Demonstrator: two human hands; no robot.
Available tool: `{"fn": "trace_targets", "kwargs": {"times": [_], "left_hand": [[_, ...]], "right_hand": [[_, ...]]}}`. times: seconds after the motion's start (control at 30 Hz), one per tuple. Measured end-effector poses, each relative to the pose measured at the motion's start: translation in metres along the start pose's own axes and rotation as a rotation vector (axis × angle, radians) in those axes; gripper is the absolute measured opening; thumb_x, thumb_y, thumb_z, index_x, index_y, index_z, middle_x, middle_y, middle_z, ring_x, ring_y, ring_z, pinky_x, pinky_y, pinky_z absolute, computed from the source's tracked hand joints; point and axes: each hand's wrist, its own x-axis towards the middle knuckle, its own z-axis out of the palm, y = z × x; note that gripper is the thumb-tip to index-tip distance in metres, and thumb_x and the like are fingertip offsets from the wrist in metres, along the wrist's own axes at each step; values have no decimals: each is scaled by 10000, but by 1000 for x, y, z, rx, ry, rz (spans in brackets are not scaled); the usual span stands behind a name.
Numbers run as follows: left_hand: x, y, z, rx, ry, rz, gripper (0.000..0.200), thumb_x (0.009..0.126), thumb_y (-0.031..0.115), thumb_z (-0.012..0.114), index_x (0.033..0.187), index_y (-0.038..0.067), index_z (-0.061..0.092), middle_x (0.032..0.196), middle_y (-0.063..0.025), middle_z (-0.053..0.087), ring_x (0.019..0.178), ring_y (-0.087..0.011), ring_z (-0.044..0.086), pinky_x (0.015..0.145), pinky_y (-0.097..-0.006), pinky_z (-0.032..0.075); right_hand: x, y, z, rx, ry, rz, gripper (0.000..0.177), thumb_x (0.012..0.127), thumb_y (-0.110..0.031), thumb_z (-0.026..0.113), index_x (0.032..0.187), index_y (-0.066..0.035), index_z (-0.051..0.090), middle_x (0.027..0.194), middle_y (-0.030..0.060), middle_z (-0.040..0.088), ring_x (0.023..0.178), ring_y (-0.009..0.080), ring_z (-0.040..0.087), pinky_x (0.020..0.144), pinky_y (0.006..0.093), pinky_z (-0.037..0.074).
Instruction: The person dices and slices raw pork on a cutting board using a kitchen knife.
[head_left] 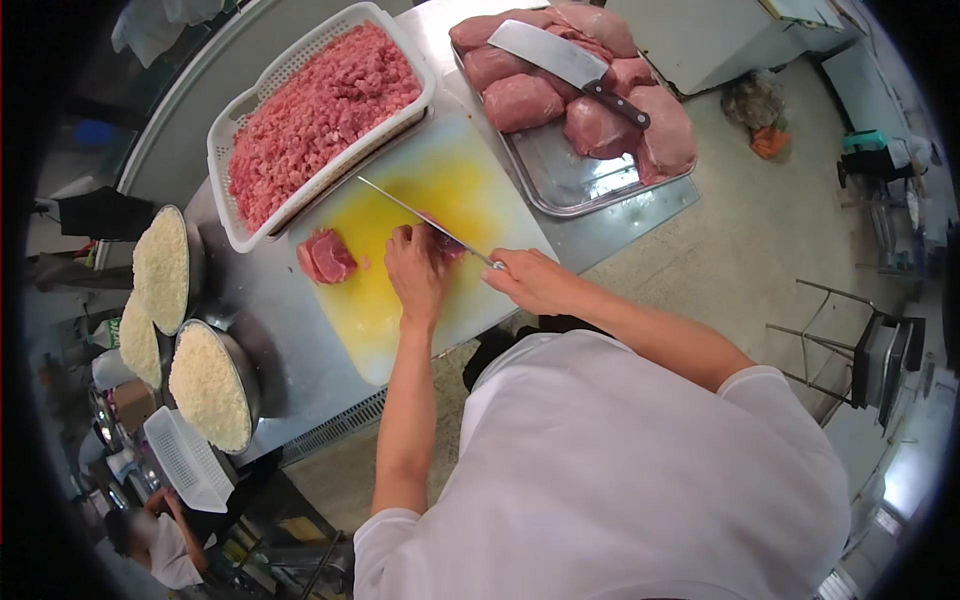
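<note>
My right hand (530, 281) grips the handle of a long, thin-bladed knife (410, 208), its blade slanting up and to the left across the cutting board (365, 345). Beneath the blade lies a piece of raw red meat (450, 246), partly hidden by my fingers and the knife. My left hand (415, 262) presses on this piece with bent fingers, close beside the blade. To the left, another cut of raw meat (326, 257) rests on the yellow-stained white board. Whether the edge is inside the meat cannot be made out.
A white basket (222, 150) of diced meat stands beyond the board. At the upper right, a metal tray (565, 190) bears large meat pieces with a cleaver (555, 58) on top. Bowls of pale crumbs (208, 390) line the left. Another person (165, 540) is at lower left.
</note>
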Motion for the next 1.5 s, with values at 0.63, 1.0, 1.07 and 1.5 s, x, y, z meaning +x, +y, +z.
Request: {"fn": "trace_targets", "kwargs": {"times": [0.63, 1.0, 1.07, 1.5], "left_hand": [[-15, -18, -4, -309, 85, 21, 159, 840, -24, 618, 995, 15, 625, 979, -185, 597, 969, -402, 560, 848, -498, 444], [-27, -25, -4, -314, 81, 26, 181, 812, -49, 622, 980, 19, 617, 971, -172, 598, 962, -392, 556, 849, -487, 442], [-24, -27, -3, -252, 89, 65, 162, 835, -52, 617, 979, 20, 619, 973, -167, 608, 960, -383, 559, 853, -484, 445], [-32, -31, -7, -255, 69, 77, 129, 834, -72, 613, 931, 13, 610, 941, -175, 590, 932, -391, 553, 820, -478, 450]], "right_hand": [[-8, -46, -13, -82, -152, 159, 447, 1019, -379, 572, 923, 49, 662, 850, 307, 688, 855, 503, 670, 771, 552, 517], [5, -56, 0, -67, -164, 164, 409, 1027, -332, 567, 1056, 66, 653, 855, 276, 690, 827, 467, 678, 751, 513, 516], [11, -48, 10, -22, -214, 224, 412, 1024, -335, 571, 1067, 65, 656, 861, 274, 694, 830, 463, 681, 754, 512, 519], [17, -34, 30, 81, -200, 192, 461, 1041, -375, 514, 962, 70, 602, 694, 200, 655, 502, 306, 627, 515, 437, 510]]}}
